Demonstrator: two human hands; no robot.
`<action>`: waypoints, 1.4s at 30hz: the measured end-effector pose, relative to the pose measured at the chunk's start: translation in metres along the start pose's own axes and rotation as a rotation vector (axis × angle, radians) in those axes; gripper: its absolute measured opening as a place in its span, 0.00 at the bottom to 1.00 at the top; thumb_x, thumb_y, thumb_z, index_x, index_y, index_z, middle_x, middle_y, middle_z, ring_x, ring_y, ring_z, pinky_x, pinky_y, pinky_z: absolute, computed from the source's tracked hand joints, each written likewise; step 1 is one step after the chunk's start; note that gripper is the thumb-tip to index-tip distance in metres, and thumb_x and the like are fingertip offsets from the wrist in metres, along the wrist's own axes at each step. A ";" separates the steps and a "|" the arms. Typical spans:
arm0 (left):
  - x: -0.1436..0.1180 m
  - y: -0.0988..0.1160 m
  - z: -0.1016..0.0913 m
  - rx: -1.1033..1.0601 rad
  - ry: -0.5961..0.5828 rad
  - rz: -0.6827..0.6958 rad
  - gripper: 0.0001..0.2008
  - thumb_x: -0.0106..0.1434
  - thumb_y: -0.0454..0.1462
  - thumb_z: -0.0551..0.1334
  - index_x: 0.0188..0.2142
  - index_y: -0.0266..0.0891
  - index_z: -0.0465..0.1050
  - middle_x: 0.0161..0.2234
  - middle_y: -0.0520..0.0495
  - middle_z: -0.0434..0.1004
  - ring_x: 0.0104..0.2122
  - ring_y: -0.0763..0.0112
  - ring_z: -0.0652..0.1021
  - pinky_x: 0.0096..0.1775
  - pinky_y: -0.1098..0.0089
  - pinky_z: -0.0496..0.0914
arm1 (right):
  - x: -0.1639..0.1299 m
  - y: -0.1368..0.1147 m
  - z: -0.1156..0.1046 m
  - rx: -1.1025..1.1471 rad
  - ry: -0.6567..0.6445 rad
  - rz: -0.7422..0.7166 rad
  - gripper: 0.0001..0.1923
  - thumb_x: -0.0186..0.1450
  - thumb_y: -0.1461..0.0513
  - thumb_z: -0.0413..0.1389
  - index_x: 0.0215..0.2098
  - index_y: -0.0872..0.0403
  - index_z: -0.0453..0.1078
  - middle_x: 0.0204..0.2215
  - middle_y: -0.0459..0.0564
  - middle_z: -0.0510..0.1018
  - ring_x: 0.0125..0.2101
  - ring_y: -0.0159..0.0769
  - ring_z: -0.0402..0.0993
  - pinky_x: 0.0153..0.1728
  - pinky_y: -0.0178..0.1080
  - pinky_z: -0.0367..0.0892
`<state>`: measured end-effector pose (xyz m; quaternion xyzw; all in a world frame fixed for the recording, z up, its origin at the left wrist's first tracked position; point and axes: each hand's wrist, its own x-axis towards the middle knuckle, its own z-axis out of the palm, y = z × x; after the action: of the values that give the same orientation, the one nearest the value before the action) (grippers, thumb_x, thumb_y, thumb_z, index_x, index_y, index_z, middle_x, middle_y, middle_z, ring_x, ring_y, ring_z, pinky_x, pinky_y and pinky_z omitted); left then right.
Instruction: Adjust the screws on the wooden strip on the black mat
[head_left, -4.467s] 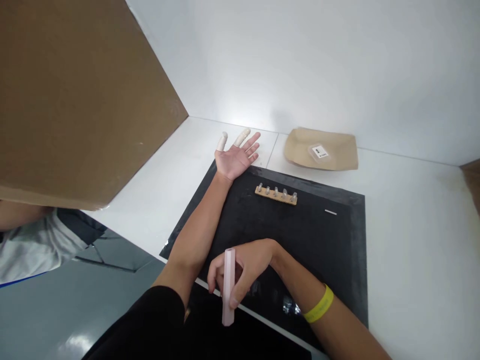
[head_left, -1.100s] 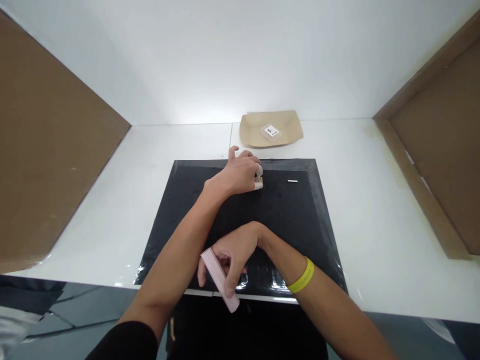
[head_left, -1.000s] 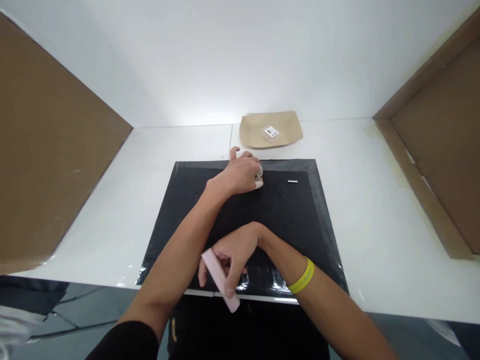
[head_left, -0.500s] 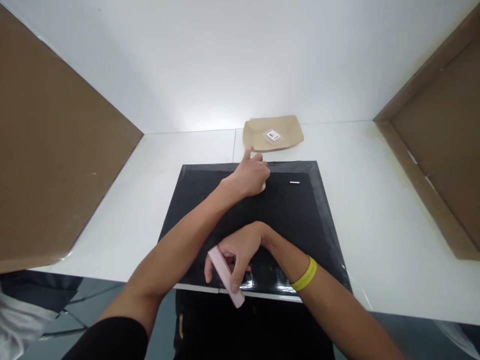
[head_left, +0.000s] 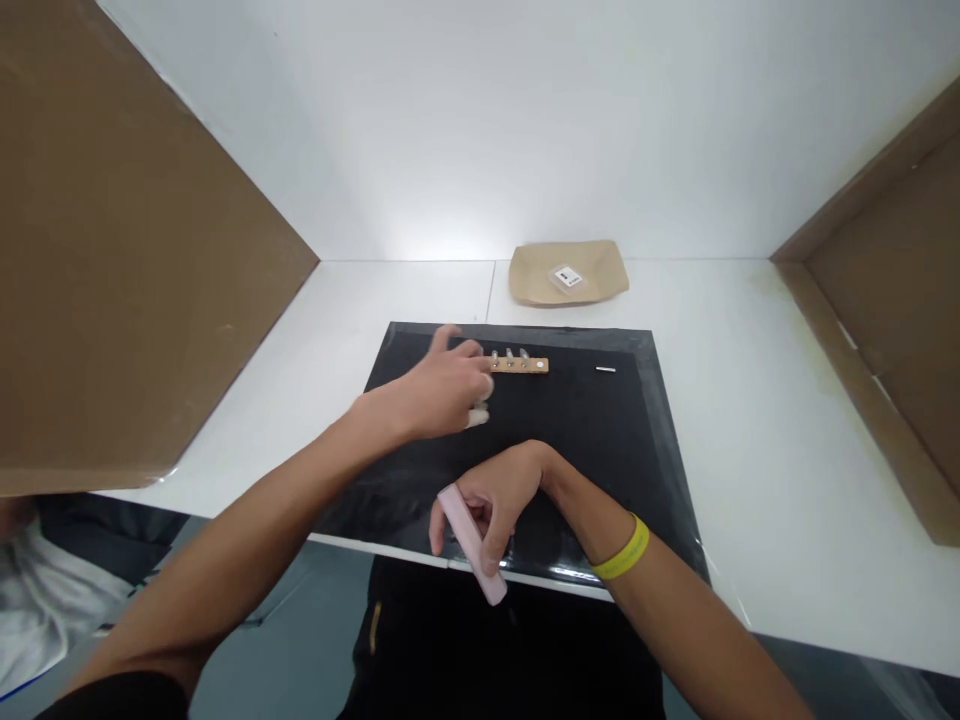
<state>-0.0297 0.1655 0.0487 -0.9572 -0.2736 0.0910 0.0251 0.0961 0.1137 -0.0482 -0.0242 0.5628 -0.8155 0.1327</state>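
A pale pink bar (head_left: 472, 543) and a yellow wristband (head_left: 621, 550) stand out against a glossy black mat (head_left: 600, 440) on a white table (head_left: 787, 420). Beyond lie a tan wooden strip (head_left: 525, 365) with silver pegs, a beige paper tray (head_left: 525, 285) with a white label, and brown cardboard walls (head_left: 135, 280).

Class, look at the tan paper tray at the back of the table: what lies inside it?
Inside the tan paper tray lies one small clear packet with a white label. The print is too small to read, and the packet's contents cannot be seen.

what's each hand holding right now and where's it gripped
The right hand grips a pale pink bar around its middle, both ends protruding. Whether the left hand pinches anything in its covered fingertips cannot be told.
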 end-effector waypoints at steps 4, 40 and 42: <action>-0.039 -0.019 0.027 -0.024 -0.050 -0.163 0.08 0.56 0.27 0.63 0.30 0.39 0.79 0.42 0.44 0.83 0.50 0.53 0.74 0.57 0.46 0.53 | 0.001 0.000 0.004 0.016 -0.047 0.033 0.42 0.47 0.49 0.76 0.51 0.58 0.66 0.28 0.40 0.78 0.26 0.26 0.73 0.25 0.26 0.67; -0.052 0.015 0.097 -0.538 0.389 -0.681 0.07 0.67 0.43 0.68 0.44 0.49 0.82 0.61 0.46 0.75 0.61 0.53 0.69 0.59 0.41 0.53 | -0.007 0.001 0.111 0.372 1.363 -0.185 0.29 0.60 0.54 0.69 0.53 0.52 0.64 0.39 0.50 0.80 0.23 0.25 0.66 0.18 0.27 0.63; -0.048 0.023 0.098 -0.548 0.409 -0.738 0.06 0.66 0.43 0.69 0.43 0.50 0.82 0.61 0.47 0.75 0.62 0.51 0.69 0.58 0.39 0.54 | -0.002 0.002 0.128 0.458 1.522 -0.258 0.28 0.59 0.53 0.70 0.51 0.52 0.66 0.38 0.49 0.80 0.20 0.22 0.63 0.19 0.27 0.62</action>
<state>-0.0763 0.1200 -0.0423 -0.7662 -0.5973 -0.1885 -0.1434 0.1221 -0.0028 -0.0035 0.5009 0.3105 -0.7125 -0.3808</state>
